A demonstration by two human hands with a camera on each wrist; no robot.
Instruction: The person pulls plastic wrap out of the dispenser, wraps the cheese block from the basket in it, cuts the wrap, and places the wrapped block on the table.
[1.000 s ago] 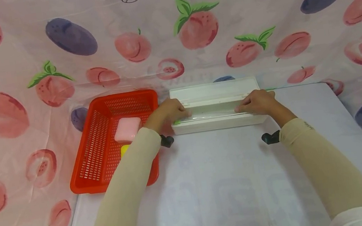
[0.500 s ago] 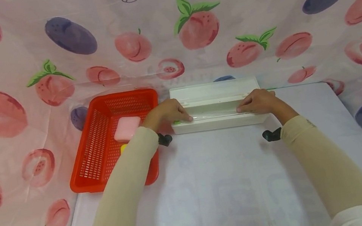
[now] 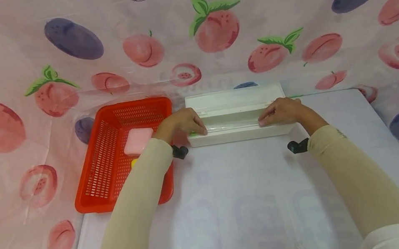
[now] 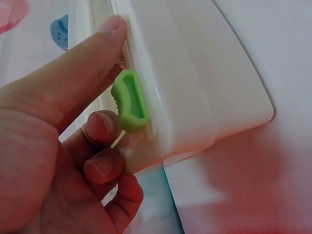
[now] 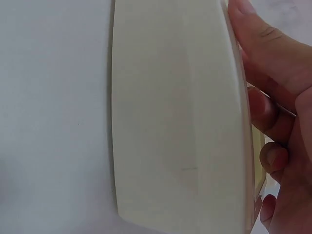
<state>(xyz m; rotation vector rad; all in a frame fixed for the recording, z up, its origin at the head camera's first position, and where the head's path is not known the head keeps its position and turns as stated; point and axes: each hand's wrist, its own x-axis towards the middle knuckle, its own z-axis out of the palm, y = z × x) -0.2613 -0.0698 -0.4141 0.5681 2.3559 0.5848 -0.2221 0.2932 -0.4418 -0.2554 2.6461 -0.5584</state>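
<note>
A long white cling film dispenser (image 3: 242, 135) lies at the far edge of the table with its lid (image 3: 234, 99) tipped back. Clear cling film (image 3: 232, 124) glints along its opening, between my two hands. At the left end my left hand (image 3: 183, 123) pinches the film, thumb along the front rim. Just beside those fingers sits a green slide cutter (image 4: 130, 101) on the rim, in the left wrist view. My right hand (image 3: 282, 111) pinches the film near the other end, its thumb against the rim. The film in the fingers is mostly hidden.
Left of the dispenser stands a red perforated basket (image 3: 94, 206) holding a pink block (image 3: 138, 141) and something yellow (image 3: 134, 162), partly hidden by my left sleeve. Behind the white table (image 3: 247, 202) hangs a fruit-patterned sheet (image 3: 171, 23).
Both hands stay at the dispenser. My left thumb has come slightly down to the front rim. The whole view has shifted a little.
</note>
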